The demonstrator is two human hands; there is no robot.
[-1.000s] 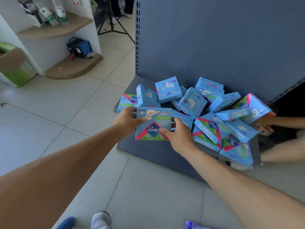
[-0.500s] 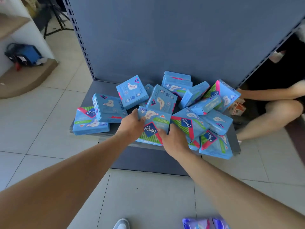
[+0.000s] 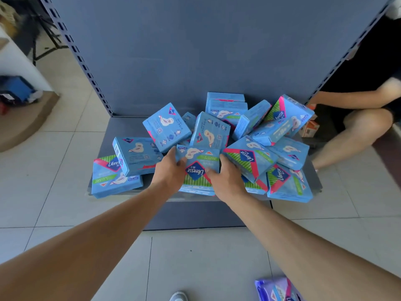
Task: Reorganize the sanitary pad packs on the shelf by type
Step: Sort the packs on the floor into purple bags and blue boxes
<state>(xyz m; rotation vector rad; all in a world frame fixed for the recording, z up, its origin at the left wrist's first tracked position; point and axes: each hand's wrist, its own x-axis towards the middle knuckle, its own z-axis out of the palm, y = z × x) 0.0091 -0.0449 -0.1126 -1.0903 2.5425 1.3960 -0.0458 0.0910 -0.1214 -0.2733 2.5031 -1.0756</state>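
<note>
Several blue Libresse pad packs lie jumbled on the low grey shelf (image 3: 123,131). Both hands hold one blue pack (image 3: 198,170) with a green-striped, pink-edged front at the shelf's front middle: my left hand (image 3: 170,170) grips its left edge, my right hand (image 3: 226,181) its right edge and lower corner. A flat pack (image 3: 112,179) lies at the front left with another pack (image 3: 135,154) leaning on it. The main heap (image 3: 256,135) rises behind and to the right of my hands.
The shelf's grey back panel (image 3: 195,51) stands upright behind the heap. Another person's arm and knee (image 3: 355,124) are at the right, near small orange boxes (image 3: 310,129). A purple pack (image 3: 275,290) lies on the tiled floor at the bottom right. My shoe (image 3: 179,296) shows below.
The view has swung to the right and closer, centring the shelf. Both hands keep hold of the same pack, which now sits lower against the shelf's front edge.
</note>
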